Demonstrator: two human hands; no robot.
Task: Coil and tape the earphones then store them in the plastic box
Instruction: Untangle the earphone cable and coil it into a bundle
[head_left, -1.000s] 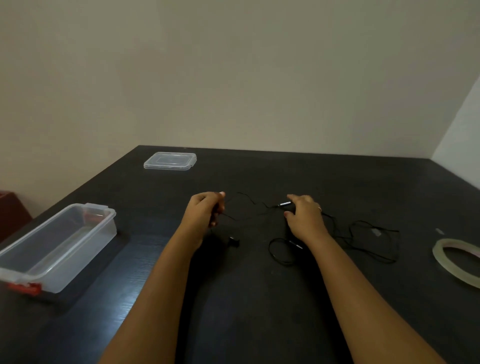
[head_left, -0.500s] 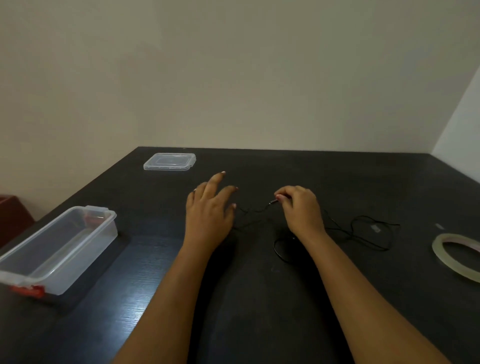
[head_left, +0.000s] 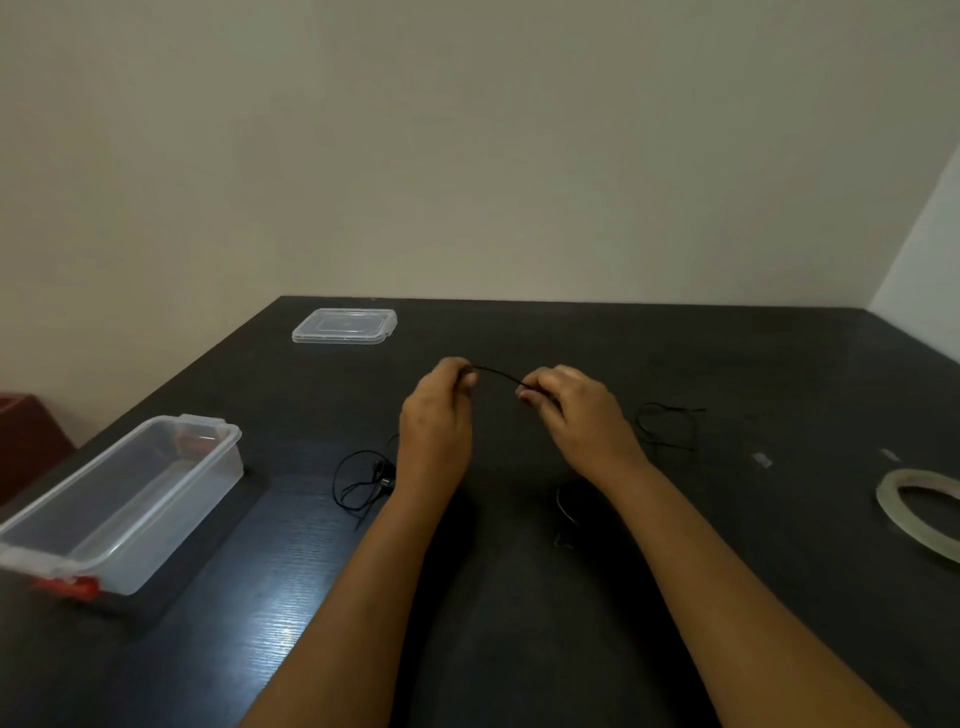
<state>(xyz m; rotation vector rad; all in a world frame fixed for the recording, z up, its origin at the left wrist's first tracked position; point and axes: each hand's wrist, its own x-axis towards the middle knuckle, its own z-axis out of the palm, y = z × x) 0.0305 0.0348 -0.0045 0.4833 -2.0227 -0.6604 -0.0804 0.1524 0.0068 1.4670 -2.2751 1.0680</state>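
Observation:
Black earphones (head_left: 358, 480) lie loose on the dark table (head_left: 727, 364), with cable loops left of my left wrist, under my right wrist and further right. My left hand (head_left: 439, 421) and my right hand (head_left: 582, 415) are raised above the table and each pinches the cable. A short stretch of cable (head_left: 496, 373) spans between them. The clear plastic box (head_left: 122, 501) with red clips stands open at the left. A roll of clear tape (head_left: 919, 506) lies flat at the right edge.
The box's clear lid (head_left: 344, 326) lies flat near the table's far left corner. A small scrap (head_left: 762, 460) lies on the table left of the tape. A dark red object (head_left: 26, 441) sits beyond the table's left edge.
My left hand, spread open over the table half a second ago, now pinches the cable. Both hands have lifted, pulling a stretch of cable up between them. An earbud loop has shifted left.

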